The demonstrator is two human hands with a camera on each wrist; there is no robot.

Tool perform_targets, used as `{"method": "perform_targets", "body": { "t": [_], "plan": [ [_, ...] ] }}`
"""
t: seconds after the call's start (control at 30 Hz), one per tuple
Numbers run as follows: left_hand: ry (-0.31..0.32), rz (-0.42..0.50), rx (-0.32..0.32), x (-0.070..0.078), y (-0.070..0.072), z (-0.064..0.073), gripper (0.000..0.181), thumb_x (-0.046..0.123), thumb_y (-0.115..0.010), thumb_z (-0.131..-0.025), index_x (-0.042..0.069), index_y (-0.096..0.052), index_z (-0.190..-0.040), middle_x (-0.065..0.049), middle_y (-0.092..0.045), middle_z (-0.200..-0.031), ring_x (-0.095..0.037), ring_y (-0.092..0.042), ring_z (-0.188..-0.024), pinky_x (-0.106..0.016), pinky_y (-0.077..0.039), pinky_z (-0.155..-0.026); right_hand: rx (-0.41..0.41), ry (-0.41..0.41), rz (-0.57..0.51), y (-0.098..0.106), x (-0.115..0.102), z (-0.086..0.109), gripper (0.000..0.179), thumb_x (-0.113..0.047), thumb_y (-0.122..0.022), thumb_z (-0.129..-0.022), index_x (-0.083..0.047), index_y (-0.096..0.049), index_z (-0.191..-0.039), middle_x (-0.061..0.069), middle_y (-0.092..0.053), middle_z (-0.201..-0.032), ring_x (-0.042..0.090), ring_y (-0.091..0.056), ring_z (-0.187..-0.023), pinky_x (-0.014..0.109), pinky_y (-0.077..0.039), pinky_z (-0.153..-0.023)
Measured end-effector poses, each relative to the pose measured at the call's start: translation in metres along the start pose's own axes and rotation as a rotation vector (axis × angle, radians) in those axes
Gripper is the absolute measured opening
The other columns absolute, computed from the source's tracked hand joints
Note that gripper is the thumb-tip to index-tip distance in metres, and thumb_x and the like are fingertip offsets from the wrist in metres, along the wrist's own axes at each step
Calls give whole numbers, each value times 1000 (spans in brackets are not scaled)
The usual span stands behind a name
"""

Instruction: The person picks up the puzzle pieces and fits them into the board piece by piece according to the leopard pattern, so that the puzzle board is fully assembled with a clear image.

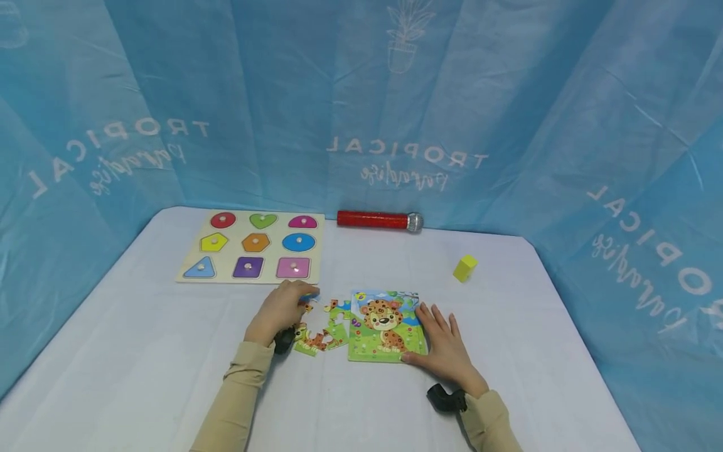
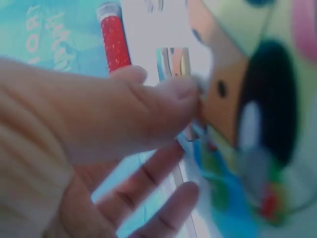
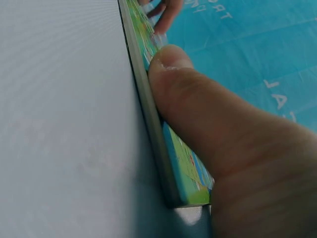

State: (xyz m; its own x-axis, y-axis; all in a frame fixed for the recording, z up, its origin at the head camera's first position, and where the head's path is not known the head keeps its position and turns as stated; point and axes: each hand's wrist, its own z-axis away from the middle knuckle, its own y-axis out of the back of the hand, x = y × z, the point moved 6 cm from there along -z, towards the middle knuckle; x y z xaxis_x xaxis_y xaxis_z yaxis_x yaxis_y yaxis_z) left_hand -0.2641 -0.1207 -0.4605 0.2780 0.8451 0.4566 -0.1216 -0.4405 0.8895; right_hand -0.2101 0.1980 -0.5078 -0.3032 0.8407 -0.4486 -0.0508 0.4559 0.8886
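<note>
My left hand (image 1: 285,307) is over several loose jigsaw pieces (image 1: 333,326) left of the middle, its thumb and forefinger close together on a puzzle piece with a blue edge (image 1: 310,296). A blurred piece with a large black eye (image 2: 267,109) fills the right of the left wrist view, beside the thumb. My right hand (image 1: 443,345) rests at the lower right corner of a square puzzle board (image 1: 386,326) picturing a leopard cub. Its thumb (image 3: 183,94) lies on the front edge, and straight, spread fingers touch the right side.
Behind my left hand lies a wooden shape board (image 1: 226,257) with knobbed coloured shapes. A red microphone (image 1: 373,220) is at the table's back edge. Towards the right stands a yellow block (image 1: 465,268). Blue curtains (image 1: 361,94) surround the white table (image 1: 361,408).
</note>
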Motion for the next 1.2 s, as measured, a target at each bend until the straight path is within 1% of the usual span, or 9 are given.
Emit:
{"method": "perform_targets", "body": {
  "t": [0.13, 0.23, 0.33, 0.47, 0.63, 0.77, 0.97, 1.07, 1.2],
  "plan": [
    [58, 48, 31, -8, 6, -1, 38, 4, -71, -84, 5, -67, -121, -18, -60, -118, -33, -57, -104, -49, -52, -88, 10, 6, -4, 1, 2, 0, 104, -62, -72, -71, -7, -35, -150, 16, -33, -156, 40, -23, -147, 62, -5, -118],
    [74, 153, 55, -13, 7, -3, 34, 5, -72, -85, 3, -68, -118, -15, -62, -102, -26, -59, -86, -39, -53, -74, -1, 1, -1, 1, 5, 0, 104, -62, -73, -71, -8, -34, -151, 15, -33, -157, 39, -22, -147, 61, -4, -118],
    [47, 310, 49, -12, 3, -7, 27, 3, -67, -88, 3, -69, -115, -10, -63, -90, -19, -55, -74, -29, -46, -63, -21, -14, 10, -1, 8, 0, 105, -63, -72, -71, -9, -31, -152, 13, -30, -158, 37, -19, -149, 60, -3, -119],
    [-17, 460, 19, 3, -3, -16, 23, 4, -63, -92, 3, -69, -114, -8, -62, -85, -16, -55, -73, -25, -45, -63, -18, -16, 7, 0, 9, 0, 105, -62, -73, -71, -9, -32, -152, 13, -30, -158, 37, -20, -149, 60, -3, -119],
    [-91, 541, -40, 34, -13, -29, 25, 3, -59, -93, 0, -65, -118, -11, -61, -86, -19, -56, -69, -26, -45, -61, -25, -23, 3, -3, 8, 0, 106, -64, -73, -71, -9, -32, -152, 13, -30, -158, 36, -20, -149, 60, -3, -119],
    [-120, 516, -61, 55, -25, -43, 25, 2, -58, -93, -1, -65, -117, -12, -61, -86, -16, -54, -67, -26, -45, -60, -32, -24, 4, -7, 6, 0, 106, -65, -71, -72, -10, -31, -153, 11, -29, -159, 35, -18, -149, 59, -2, -120],
    [-99, 448, -44, 64, -41, -63, 23, 4, -61, -92, 3, -68, -114, -8, -63, -86, -13, -56, -70, -25, -47, -65, -17, -9, -5, -4, 1, -1, 105, -66, -71, -71, -10, -32, -152, 12, -29, -159, 36, -20, -149, 59, -3, -120],
    [-72, 415, -13, 66, -44, -64, 23, 5, -62, -92, 4, -68, -114, -9, -65, -92, -15, -58, -77, -29, -50, -70, -22, -15, -1, -2, 0, -1, 105, -65, -72, -72, -11, -32, -152, 11, -28, -159, 35, -19, -149, 59, -3, -120],
    [-97, 259, 63, 77, -42, -51, 24, 10, -64, -92, 6, -69, -115, -11, -66, -107, -24, -62, -94, -40, -53, -82, -17, -13, 9, 1, 3, -1, 105, -65, -71, -72, -10, -32, -152, 11, -28, -159, 35, -20, -149, 59, -3, -120]
  ]
}}
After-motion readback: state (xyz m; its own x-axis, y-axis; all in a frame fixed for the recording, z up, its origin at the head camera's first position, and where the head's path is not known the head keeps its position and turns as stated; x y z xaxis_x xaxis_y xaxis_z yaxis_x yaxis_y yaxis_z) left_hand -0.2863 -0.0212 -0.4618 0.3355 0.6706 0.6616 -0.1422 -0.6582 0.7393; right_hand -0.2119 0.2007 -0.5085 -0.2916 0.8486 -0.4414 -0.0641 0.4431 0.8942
